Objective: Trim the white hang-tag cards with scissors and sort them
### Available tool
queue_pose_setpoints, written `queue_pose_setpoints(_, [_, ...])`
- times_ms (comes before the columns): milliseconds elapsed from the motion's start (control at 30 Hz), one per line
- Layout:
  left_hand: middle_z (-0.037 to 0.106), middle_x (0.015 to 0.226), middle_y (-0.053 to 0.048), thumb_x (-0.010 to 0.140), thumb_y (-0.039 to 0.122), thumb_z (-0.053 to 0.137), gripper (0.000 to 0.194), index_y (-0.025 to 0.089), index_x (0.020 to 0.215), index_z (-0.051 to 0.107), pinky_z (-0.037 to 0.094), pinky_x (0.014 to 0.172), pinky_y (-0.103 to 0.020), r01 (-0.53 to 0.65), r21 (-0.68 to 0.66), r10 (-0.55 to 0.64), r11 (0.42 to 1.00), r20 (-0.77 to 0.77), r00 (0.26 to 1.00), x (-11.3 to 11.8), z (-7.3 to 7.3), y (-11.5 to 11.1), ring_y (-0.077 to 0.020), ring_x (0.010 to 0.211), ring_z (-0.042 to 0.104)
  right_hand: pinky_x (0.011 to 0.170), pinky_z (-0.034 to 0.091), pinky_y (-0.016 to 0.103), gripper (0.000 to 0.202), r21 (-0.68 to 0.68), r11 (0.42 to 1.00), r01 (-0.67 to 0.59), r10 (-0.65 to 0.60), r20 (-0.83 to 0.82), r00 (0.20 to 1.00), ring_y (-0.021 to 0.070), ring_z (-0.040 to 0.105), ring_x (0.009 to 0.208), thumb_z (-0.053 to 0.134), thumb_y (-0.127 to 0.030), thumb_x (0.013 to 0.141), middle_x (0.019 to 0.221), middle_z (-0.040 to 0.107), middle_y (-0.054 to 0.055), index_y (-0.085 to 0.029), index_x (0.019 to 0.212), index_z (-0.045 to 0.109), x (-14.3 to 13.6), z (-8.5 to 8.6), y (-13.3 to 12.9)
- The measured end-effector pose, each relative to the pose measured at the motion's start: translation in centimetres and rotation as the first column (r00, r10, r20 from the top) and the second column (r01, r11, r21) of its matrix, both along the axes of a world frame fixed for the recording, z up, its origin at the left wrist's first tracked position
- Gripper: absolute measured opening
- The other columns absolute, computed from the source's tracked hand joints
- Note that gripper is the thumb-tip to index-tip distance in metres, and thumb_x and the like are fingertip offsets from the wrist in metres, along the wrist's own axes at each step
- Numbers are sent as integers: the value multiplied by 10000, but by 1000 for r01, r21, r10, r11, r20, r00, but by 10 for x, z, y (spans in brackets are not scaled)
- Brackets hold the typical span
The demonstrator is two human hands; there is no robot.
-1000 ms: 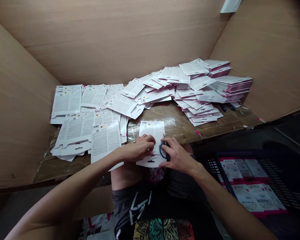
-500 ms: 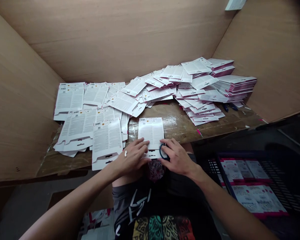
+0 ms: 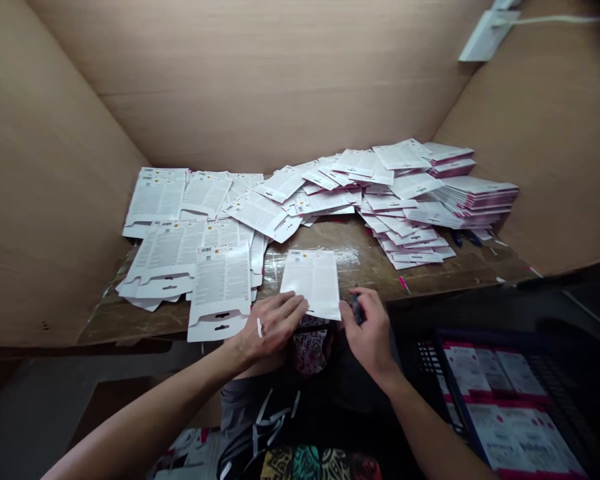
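Observation:
A white printed packet (image 3: 311, 280) lies at the table's front edge, its near flap no longer sticking out. My left hand (image 3: 273, 325) rests on its lower left corner, fingers together and pressed on the card. My right hand (image 3: 369, 330) is closed around a small dark blue tool (image 3: 359, 310), with the thumb beside the packet's lower right corner. Left of these lie overlapping white packets, the nearest one (image 3: 223, 283) with its slotted flap towards me.
More packets (image 3: 275, 183) spread along the back to a neat stack (image 3: 480, 193) at the right. Dark blue pliers-like handles (image 3: 465, 237) lie before it. A blue crate (image 3: 467, 427) with packets stands lower right. Cardboard walls (image 3: 280, 80) enclose the table.
The near flap of the packet has been folded out of sight. My right hand has moved right, off the card, with the dark tool. The view has shifted a little.

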State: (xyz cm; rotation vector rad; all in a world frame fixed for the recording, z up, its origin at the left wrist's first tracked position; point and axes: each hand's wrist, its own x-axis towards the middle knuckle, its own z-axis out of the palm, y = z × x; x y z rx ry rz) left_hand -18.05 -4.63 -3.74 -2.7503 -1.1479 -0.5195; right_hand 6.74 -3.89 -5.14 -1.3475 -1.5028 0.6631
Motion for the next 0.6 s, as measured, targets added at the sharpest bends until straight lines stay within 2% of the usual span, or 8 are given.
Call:
queue_pose_setpoints(67, [777, 1307, -150, 1064, 141, 472, 374, 132, 1381, 671, 661, 961, -429, 17, 83, -25, 996, 97, 995, 7, 5, -17, -297, 1240, 728, 693, 586, 346, 358, -218, 972, -86, -4, -382, 924, 195, 604, 729, 848, -473, 872, 816, 618, 7, -239, 842, 579, 0, 7, -12])
queue_pose_setpoints(133, [782, 1313, -136, 1080, 157, 495, 343, 110, 1370, 672, 645, 1018, -406, 61, 138, -83, 988, 158, 984, 19, 12, -32, -271, 1263, 722, 589, 539, 272, 487, -377, 895, -238, -64, -638, 768, 127, 537, 592, 965, -420, 723, 696, 543, -68, -237, 809, 522, -2, 14, -17])
queue_pose_setpoints(200, [773, 1347, -116, 1099, 243, 554, 324, 120, 1378, 663, 611, 1099, -416, 79, 158, -113, 984, 221, 969, 21, 17, -39, -258, 1314, 697, 549, 515, 238, 567, -428, 853, -299, -122, -720, 683, 98, 526, 548, 1015, -298, 591, 663, 538, -97, -229, 774, 482, -5, 28, -3])
queue_pose_setpoints(267, [743, 1415, -98, 1089, 316, 615, 376, 173, 1436, 633, 569, 1170, -458, -16, 150, -31, 989, 309, 950, 4, 20, -42, -259, 1399, 645, 532, 503, 220, 567, -387, 881, -270, -112, -727, 677, 90, 540, 543, 1008, -199, 533, 647, 545, -110, -225, 761, 489, -8, 51, 34])
queue_pose_setpoints(333, [687, 1503, -91, 1055, 319, 670, 445, 240, 1488, 605, 533, 1208, -513, -218, 115, 162, 969, 366, 916, -34, 16, -41, -285, 1484, 574, 545, 501, 209, 540, -270, 942, -201, -61, -724, 687, 84, 553, 555, 989, -165, 573, 628, 529, -121, -228, 751, 483, -7, 86, 93])
queue_pose_setpoints(467, [476, 1684, -201, 953, 550, 738, 635, 199, 1473, 643, 401, 1225, -753, -595, 16, 575, 804, 237, 783, -119, -17, -29, -526, 1561, 406, 535, 430, 168, 416, -97, 994, 41, -97, -702, 706, 62, 599, 611, 835, -270, 881, 671, 549, -121, -253, 784, 431, 24, 157, 209])
queue_pose_setpoints(533, [469, 1677, -235, 973, 574, 682, 648, 165, 1474, 644, 442, 1182, -752, -636, -29, 627, 771, 208, 751, -134, -38, -31, -558, 1525, 434, 487, 395, 161, 389, -29, 994, 106, -97, -688, 720, 50, 598, 607, 803, -360, 932, 713, 572, -121, -260, 821, 444, 37, 167, 228])
queue_pose_setpoints(600, [473, 1678, -222, 978, 571, 679, 653, 174, 1494, 632, 471, 1168, -725, -615, -47, 611, 787, 193, 768, -123, -54, -42, -548, 1509, 451, 455, 410, 176, 369, 10, 999, 41, -24, -666, 746, 64, 636, 627, 836, -428, 906, 802, 652, -92, -246, 870, 517, 35, 152, 215])
